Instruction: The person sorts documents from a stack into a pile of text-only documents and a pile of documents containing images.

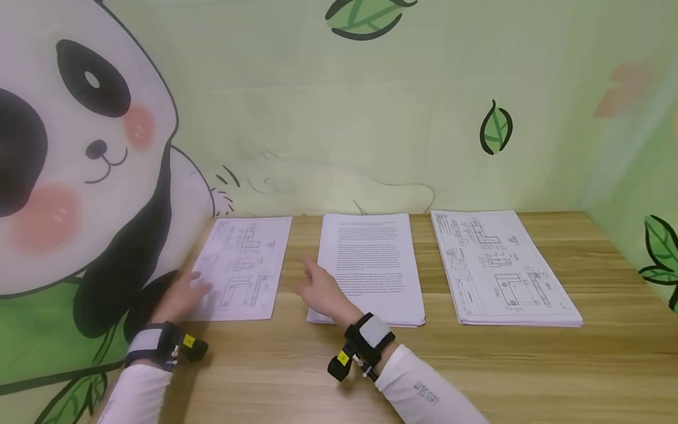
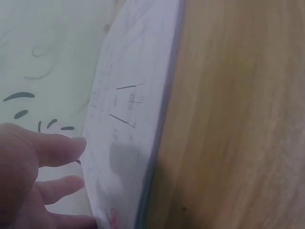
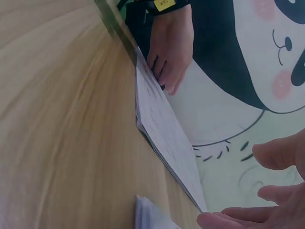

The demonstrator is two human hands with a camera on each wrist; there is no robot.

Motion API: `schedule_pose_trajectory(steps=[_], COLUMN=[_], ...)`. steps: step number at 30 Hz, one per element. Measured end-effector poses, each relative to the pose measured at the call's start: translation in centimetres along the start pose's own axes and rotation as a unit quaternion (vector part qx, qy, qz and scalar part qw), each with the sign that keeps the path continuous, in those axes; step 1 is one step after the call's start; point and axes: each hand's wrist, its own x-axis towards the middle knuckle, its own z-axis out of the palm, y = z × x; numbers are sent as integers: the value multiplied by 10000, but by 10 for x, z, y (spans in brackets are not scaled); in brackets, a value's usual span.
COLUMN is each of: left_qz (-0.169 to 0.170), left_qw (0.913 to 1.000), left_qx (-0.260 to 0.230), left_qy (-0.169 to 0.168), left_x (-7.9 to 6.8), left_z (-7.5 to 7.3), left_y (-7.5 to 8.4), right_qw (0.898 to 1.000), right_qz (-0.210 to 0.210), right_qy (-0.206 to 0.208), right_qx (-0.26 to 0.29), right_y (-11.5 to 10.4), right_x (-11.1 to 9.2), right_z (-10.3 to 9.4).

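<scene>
Over the lower left edge of the left paper stack (image 1: 249,259), printed with technical drawings, is my left hand (image 1: 182,297). Its fingers are spread and loosely bent, with nothing held; the left wrist view shows the fingertips (image 2: 76,148) right at the sheet's edge. My right hand (image 1: 324,291) overlaps the left side of the middle stack of text pages (image 1: 371,253) in the head view. Its fingers point toward the bare strip beside the left stack, relaxed and holding nothing. The right wrist view shows the left stack (image 3: 164,129) from its side, with several sheet edges visible.
A third stack with similar drawings (image 1: 503,271) lies at the right on the wooden table (image 1: 296,377). Behind the table rises a green wall covering (image 1: 296,106) with leaves and a large panda (image 1: 106,147) at the left. Each wrist carries a strapped camera.
</scene>
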Motion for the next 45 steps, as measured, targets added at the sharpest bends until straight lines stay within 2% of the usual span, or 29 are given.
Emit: schedule_pose_trajectory(steps=[4,8,13,17,21,25,28,32,36,39,45], left_qz=[88,286,565,861,961,863,743,640,647,695,728], left_qw=[9999,9993,9974,9933,9889,9914,9945,9967,9974,9972,9969], left_qx=[83,177,431,725,1046,913,671,482,323,279,293], left_qy=[38,141,118,243,428,380,296,156,12,-64,-7], left_x=[1,-2,-3,-1,-2,-6,-8,-11,-14,-18,-29], left_z=[3,9,17,26,32,35,37,39,39,40,41], left_y=[-2,0,2,2,6,10,12,12,16,20,29], right_qw=[9985,9941,9857,9728,9570,9418,9358,9399,9501,9528,9557], right_qz=[324,665,730,754,943,1282,1508,1638,1444,1329,1294], right_qy=[-187,-111,-25,-103,-90,162,269,304,180,85,348], right_qx=[400,855,1519,2188,2742,3102,3176,2981,2759,2729,2620], right_y=[3,7,10,10,9,10,13,17,19,20,19], right_x=[3,6,14,18,21,23,26,27,29,31,33], right_z=[10,17,26,31,32,29,28,29,32,33,35])
